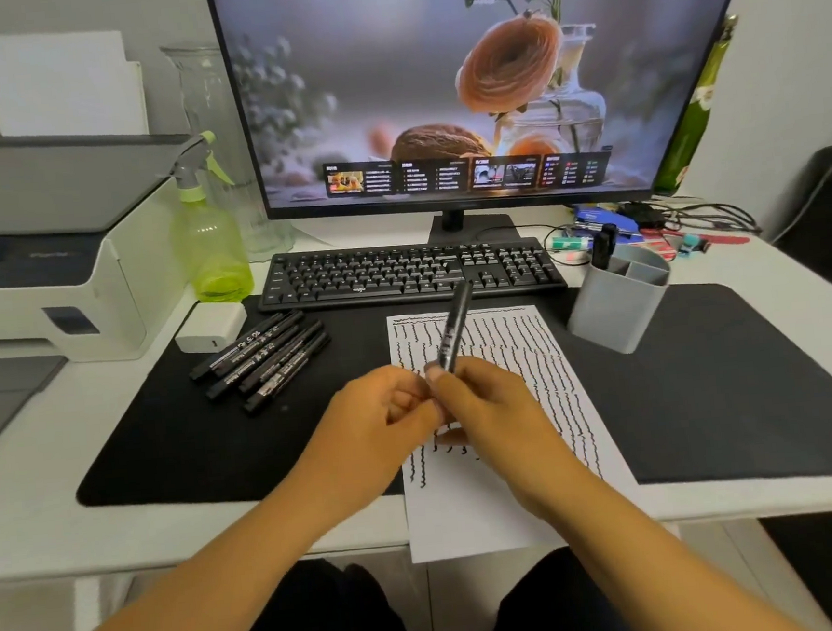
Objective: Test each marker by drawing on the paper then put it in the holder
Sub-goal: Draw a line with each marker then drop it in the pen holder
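Observation:
My right hand (482,407) grips a black marker (455,327) by its lower end, the barrel pointing up and away over the paper. My left hand (378,419) touches the right hand at that lower end, fingers curled; whether it holds a cap is hidden. The white paper (508,352), covered with wavy black lines, lies on the black desk mat (188,436) beneath both hands. Several black markers (267,361) lie in a row on the mat to the left. A grey holder (619,305) stands right of the paper with one black marker (603,246) upright in it.
A black keyboard (410,273) lies behind the paper, with a monitor (474,78) behind it. A green spray bottle (208,238), a white charger (211,328) and a printer (41,257) are at the left. Cables and small items (648,229) clutter the back right.

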`<action>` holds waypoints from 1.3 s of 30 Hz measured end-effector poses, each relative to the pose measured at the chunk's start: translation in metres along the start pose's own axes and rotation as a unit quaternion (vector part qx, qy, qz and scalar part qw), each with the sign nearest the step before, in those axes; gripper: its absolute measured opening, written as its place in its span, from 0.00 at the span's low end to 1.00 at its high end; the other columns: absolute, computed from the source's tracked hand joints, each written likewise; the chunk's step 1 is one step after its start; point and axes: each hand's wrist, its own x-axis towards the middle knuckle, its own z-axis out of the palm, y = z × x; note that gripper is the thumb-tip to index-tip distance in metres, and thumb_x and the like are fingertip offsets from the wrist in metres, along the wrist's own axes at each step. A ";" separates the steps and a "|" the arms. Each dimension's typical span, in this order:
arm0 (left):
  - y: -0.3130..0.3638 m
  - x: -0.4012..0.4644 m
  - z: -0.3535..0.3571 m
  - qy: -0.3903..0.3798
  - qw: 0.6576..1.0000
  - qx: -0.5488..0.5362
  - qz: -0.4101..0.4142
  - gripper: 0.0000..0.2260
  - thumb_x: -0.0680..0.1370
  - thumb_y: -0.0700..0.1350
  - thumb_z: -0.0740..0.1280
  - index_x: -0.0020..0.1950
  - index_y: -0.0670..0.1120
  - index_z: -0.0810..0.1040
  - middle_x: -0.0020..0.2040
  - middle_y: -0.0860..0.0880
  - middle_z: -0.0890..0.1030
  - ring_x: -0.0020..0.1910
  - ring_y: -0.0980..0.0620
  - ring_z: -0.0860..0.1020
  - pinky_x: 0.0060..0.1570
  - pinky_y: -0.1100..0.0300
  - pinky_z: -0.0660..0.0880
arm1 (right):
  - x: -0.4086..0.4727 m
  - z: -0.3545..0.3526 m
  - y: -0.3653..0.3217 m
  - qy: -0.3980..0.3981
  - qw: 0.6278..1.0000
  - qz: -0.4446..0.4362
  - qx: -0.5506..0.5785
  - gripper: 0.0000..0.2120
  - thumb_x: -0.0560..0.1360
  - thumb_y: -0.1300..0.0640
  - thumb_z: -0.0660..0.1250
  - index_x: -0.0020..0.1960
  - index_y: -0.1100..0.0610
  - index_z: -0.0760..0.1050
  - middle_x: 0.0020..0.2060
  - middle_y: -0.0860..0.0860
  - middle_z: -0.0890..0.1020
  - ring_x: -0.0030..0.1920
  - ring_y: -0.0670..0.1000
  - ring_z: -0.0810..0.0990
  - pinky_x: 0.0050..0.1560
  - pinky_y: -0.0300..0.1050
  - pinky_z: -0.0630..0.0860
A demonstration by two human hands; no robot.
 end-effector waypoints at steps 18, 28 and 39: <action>0.009 0.011 -0.053 -0.102 0.896 0.394 0.179 0.16 0.80 0.57 0.55 0.61 0.52 0.74 0.45 0.61 0.73 0.42 0.63 0.70 0.41 0.71 0.67 | 0.000 -0.061 -0.013 -0.109 0.992 -0.064 0.022 0.12 0.74 0.46 0.73 0.52 0.51 0.85 0.33 0.50 0.82 0.33 0.47 0.78 0.35 0.37 0.76; 0.029 -0.004 -0.032 -0.144 0.902 0.363 0.186 0.23 0.77 0.63 0.43 0.48 0.50 0.72 0.36 0.58 0.68 0.35 0.59 0.71 0.35 0.62 0.69 | -0.010 -0.023 0.006 -0.072 0.974 -0.143 0.162 0.18 0.78 0.44 0.68 0.42 0.59 0.77 0.31 0.56 0.84 0.23 0.51 0.76 0.30 0.41 0.75; 0.011 -0.020 -0.108 -0.247 0.948 0.199 -0.036 0.16 0.83 0.52 0.53 0.39 0.53 0.75 0.31 0.48 0.76 0.29 0.53 0.74 0.39 0.55 0.73 | -0.020 -0.107 -0.006 0.123 0.945 -0.178 0.246 0.13 0.75 0.58 0.63 0.33 0.51 0.76 0.24 0.48 0.80 0.19 0.49 0.74 0.23 0.34 0.70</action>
